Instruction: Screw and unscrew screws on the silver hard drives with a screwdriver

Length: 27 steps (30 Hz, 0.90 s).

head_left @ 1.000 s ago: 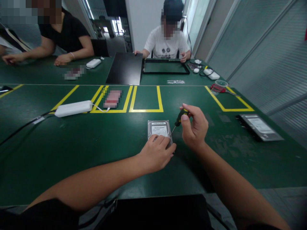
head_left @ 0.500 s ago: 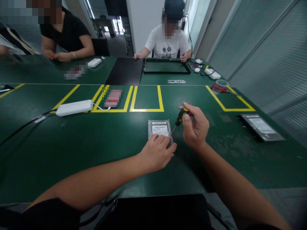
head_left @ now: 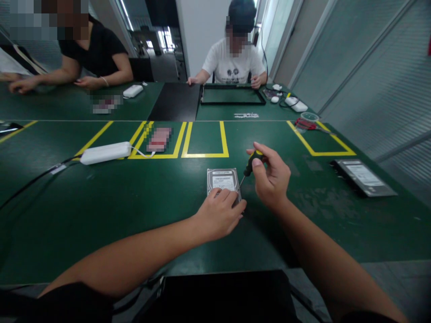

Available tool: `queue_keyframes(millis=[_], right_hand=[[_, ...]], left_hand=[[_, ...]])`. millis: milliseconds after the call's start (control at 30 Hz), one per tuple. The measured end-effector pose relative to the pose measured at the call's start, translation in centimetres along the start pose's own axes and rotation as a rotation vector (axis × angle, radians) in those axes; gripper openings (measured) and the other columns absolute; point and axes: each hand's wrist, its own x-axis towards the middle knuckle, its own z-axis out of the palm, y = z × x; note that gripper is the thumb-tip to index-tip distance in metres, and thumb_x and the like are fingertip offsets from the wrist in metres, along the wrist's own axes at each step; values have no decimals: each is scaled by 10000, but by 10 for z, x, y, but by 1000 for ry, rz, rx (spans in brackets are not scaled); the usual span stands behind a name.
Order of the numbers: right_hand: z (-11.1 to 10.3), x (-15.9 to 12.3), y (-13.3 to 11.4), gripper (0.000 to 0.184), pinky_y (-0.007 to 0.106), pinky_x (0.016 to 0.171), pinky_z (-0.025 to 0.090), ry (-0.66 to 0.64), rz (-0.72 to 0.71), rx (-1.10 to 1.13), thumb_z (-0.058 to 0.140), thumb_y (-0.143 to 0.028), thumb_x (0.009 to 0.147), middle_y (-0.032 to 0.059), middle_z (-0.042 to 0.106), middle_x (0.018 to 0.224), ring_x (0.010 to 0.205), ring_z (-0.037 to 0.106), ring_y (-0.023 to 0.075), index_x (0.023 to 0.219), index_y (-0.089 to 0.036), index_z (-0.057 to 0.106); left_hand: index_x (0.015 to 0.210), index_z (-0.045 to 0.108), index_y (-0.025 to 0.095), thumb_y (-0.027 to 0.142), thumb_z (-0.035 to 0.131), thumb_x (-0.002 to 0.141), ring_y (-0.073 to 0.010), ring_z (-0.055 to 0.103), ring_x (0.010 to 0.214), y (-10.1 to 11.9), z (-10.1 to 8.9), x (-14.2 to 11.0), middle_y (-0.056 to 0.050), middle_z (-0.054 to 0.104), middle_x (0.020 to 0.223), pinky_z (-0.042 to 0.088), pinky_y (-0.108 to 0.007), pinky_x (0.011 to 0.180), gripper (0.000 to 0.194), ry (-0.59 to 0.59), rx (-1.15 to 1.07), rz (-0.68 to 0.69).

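Observation:
A silver hard drive (head_left: 222,178) with a white label lies on the green table in front of me. My left hand (head_left: 220,213) is closed over its near end, fingers across the top and right side, hiding that part. In my right hand (head_left: 272,177) is a screwdriver (head_left: 253,162) with a black and yellow handle, gripped between thumb and fingers. Its thin shaft slants down to the left, and the tip meets the drive's right edge. Whether the tip sits in a screw is too small to tell.
Another hard drive (head_left: 365,178) lies at the right. A white power strip (head_left: 106,153) with a black cable is at the left. Farther back are red-handled pliers (head_left: 308,124), a black frame (head_left: 232,104) and a dark panel (head_left: 175,102). Co-workers sit across the table.
The right hand has shifted very slightly with the screwdriver; the left hand stays on the hard drive. At the far left, a co-worker has stretched an arm out to the left.

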Motion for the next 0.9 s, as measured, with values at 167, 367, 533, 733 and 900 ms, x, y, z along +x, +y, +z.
queue_keyframes(millis=[167,367,533,733,900], right_hand=[[-2,1,-1,386,423,882,531,-12,-14,41,432,-230,938,46,715,1126,1001,661,197,1285,-271,597],[-1,4,-7,379,404,876,526,-23,-51,66,462,-182,920,50,709,1099,989,660,188,1254,-267,618],[-1,5,-9,340,348,758,519,-19,-69,32,524,-187,891,46,693,1055,915,637,172,1205,-258,632],[0,7,-8,282,323,680,489,1,-86,-19,574,-223,867,36,666,961,810,595,157,1140,-242,644],[0,8,-6,260,309,639,490,39,-52,-42,656,-274,824,24,626,907,714,554,134,1082,-240,654]], left_hand=[[1205,573,211,352,526,917,-277,524,985,0,0,-1,-110,585,1091,387,-435,848,324,3,4,7],[1213,573,212,357,536,912,-278,524,991,0,-1,-1,-112,584,1095,385,-433,844,337,1,6,2],[1219,571,219,363,525,920,-271,524,987,1,0,-1,-103,582,1095,387,-426,842,335,-2,7,-1],[1210,584,210,365,550,911,-266,523,994,1,1,-1,-106,585,1079,387,-422,857,338,20,6,2],[1206,586,213,367,552,908,-266,522,985,1,1,-2,-105,583,1076,388,-421,848,337,18,13,0]])
